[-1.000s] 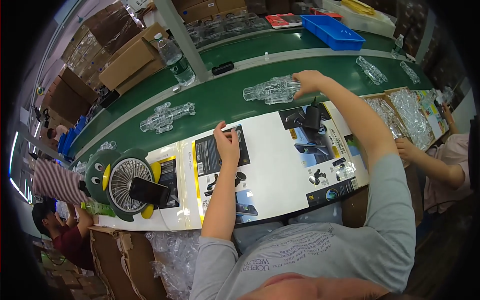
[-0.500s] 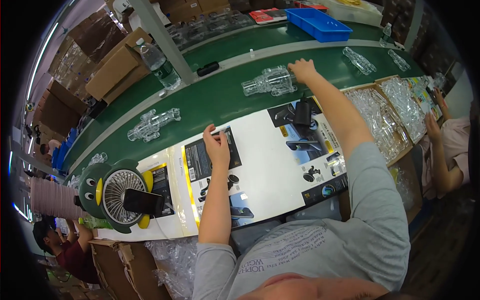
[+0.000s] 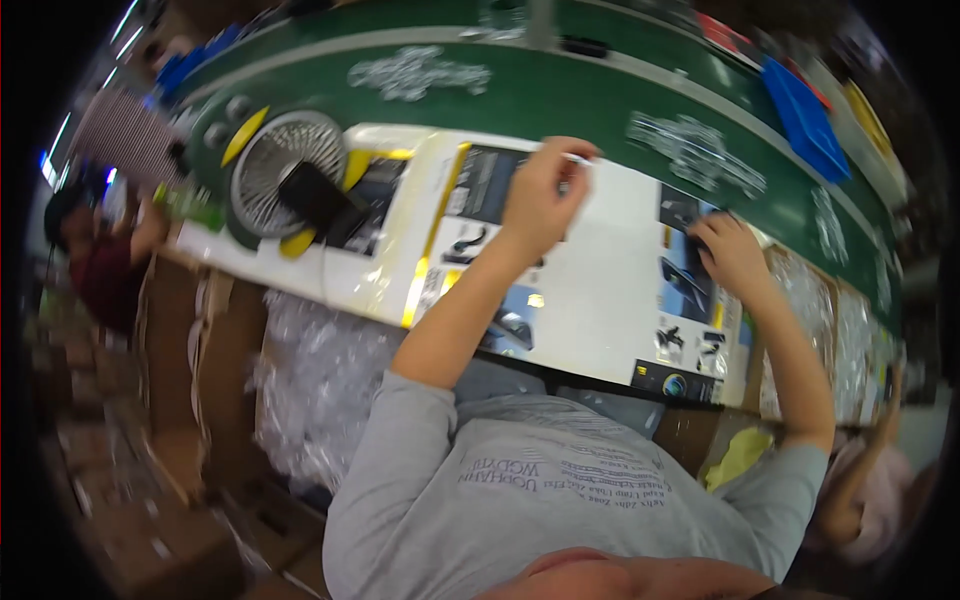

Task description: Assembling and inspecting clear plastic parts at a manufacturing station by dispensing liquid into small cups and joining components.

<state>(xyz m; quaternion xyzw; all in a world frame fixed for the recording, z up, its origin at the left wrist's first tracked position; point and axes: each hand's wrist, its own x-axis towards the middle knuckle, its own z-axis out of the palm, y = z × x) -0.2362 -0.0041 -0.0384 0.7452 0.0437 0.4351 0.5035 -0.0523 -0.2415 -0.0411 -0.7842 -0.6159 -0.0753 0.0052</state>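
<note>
Green worktop (image 3: 570,95) sweeps across the far side, bending with the lens, and the printed white card (image 3: 600,260) spreads along its near edge, right under both arms. To the right, just beyond the card's end, comes a heap of clear plastic (image 3: 800,310); over on the left, the penguin-shaped fan (image 3: 290,180) takes up that corner. Up on the green, one clear moulded piece (image 3: 695,150) lies beyond the hands, and a second clear piece (image 3: 415,73) sits well apart, farther left.

Now the hands! Left hand (image 3: 545,195) is over the card's upper middle, fingers curled in narrow. Right hand (image 3: 728,250) is at the upper right print, fingers bent downward, with a dark item (image 3: 708,212) showing close by its fingertips. Blur smears both, so I can't tell whether either one grips anything.

Good form here, I'd judge: fingertips low, pressure light, contact from two sides, since smooth surfaces like these probably skid. A flat left palm would steady the card nicely, and both forearms do well kept off its edges.
</note>
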